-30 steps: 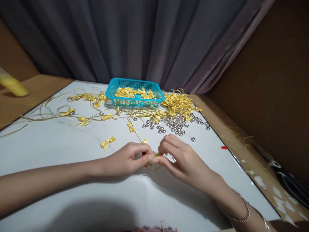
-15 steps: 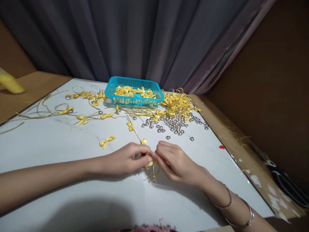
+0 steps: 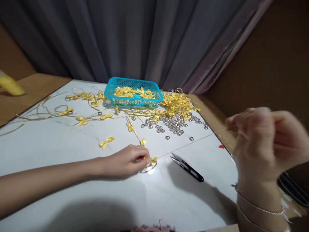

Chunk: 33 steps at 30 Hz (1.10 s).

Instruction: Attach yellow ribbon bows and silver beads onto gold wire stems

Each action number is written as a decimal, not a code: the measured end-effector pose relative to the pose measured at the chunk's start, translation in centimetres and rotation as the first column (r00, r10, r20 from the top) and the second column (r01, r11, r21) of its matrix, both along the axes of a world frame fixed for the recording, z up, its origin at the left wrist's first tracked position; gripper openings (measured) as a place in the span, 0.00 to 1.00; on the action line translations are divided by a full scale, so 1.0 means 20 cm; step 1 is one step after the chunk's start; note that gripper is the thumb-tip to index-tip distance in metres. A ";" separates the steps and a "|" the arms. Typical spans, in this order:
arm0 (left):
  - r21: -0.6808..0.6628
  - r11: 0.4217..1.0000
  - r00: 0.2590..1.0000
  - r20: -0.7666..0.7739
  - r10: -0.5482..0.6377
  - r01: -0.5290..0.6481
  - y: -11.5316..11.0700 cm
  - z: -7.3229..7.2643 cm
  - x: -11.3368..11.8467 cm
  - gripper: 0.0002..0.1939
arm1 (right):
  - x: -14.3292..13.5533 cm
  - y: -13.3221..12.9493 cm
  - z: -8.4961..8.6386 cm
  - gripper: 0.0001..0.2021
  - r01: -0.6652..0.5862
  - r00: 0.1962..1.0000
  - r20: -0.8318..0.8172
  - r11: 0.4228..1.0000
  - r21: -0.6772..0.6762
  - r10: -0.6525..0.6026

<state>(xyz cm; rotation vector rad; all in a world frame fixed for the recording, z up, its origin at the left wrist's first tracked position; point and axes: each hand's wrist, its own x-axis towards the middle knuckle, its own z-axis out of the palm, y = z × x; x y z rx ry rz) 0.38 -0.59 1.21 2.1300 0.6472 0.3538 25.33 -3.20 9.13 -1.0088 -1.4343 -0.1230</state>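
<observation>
My left hand (image 3: 136, 161) is closed in a pinch on a yellow ribbon bow (image 3: 153, 159), low over the white tabletop. A looped gold cord (image 3: 151, 168) hangs at that bow. From the bow a thin thread (image 3: 190, 142) runs taut up to the right. Its far end goes into the closed fingers of my right hand (image 3: 263, 138), which is raised at the right and blurred by motion. Between the hands lies a pair of thread snips (image 3: 187, 167) with black handles, blades pointing to the upper left. Another yellow bow (image 3: 143, 141) rests just beyond my left fingers.
A blue basket (image 3: 134, 103) holds yellow bows at the back. Beside it are a pile of yellow bows (image 3: 177, 101) and many silver beads (image 3: 177, 124). Gold cords (image 3: 145, 111) and loose bows (image 3: 106, 142) lie leftward. Black-handled scissors (image 3: 291, 188) sit at the right edge.
My right hand has moved away from the left, up and to the right, drawing the thread out taut. The snips now show on the table. My left hand has stayed at the bow.
</observation>
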 end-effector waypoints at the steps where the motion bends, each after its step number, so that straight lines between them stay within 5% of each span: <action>1: 0.012 1.000 1.000 0.005 -0.010 0.009 0.00 0.00 0.00 0.10 | 0.03 0.01 0.02 0.12 -0.012 0.999 -0.051 0.993 0.120 0.018; 3: 0.027 0.999 1.000 0.015 -0.023 0.023 0.01 -0.01 0.00 0.10 | 0.07 0.04 0.04 0.13 -0.045 0.988 -0.130 0.967 0.250 0.080; 6: 0.047 0.998 0.999 0.026 -0.032 0.031 0.01 -0.01 0.00 0.11 | 0.12 0.06 0.05 0.13 0.020 0.980 -0.195 0.966 0.259 0.032; 12: 0.043 0.998 0.998 0.048 -0.049 0.047 0.01 -0.01 -0.01 0.12 | 0.10 0.05 0.03 0.13 0.183 0.978 -0.099 0.982 -0.041 -0.186; 15: -0.002 0.999 0.998 0.043 -0.044 0.044 0.01 0.00 -0.01 0.13 | 0.06 0.06 0.01 0.09 -0.062 0.957 -0.290 0.975 -0.213 -0.003; 16: -0.021 0.999 0.998 0.040 -0.039 0.040 0.01 0.00 -0.01 0.13 | 0.05 0.06 0.01 0.08 -0.222 0.918 -0.384 0.934 -0.282 0.102; 18: -0.053 0.998 0.999 0.036 -0.037 0.039 0.02 0.01 -0.01 0.14 | 0.02 0.06 -0.01 0.09 -0.532 0.780 -0.582 0.736 -0.419 0.232; 21: -0.089 0.995 0.999 0.035 -0.039 0.042 0.02 0.00 -0.01 0.14 | -0.03 0.08 -0.06 0.11 -0.807 0.562 -0.811 0.322 -0.494 0.163; 24: -0.109 0.993 0.999 0.039 -0.030 0.034 0.03 0.00 -0.01 0.14 | -0.08 0.09 -0.12 0.13 -0.902 0.428 -0.903 0.083 -0.424 0.043; 28: -0.103 0.994 0.998 0.066 -0.019 0.026 0.03 -0.01 -0.01 0.13 | -0.13 0.09 -0.19 0.15 -0.924 0.375 -0.927 -0.083 -0.373 -0.006; 33: -0.105 0.994 0.997 0.074 -0.004 0.012 0.03 -0.02 -0.01 0.14 | -0.16 0.08 -0.22 0.10 -0.942 0.332 -0.933 -0.104 -0.320 -0.136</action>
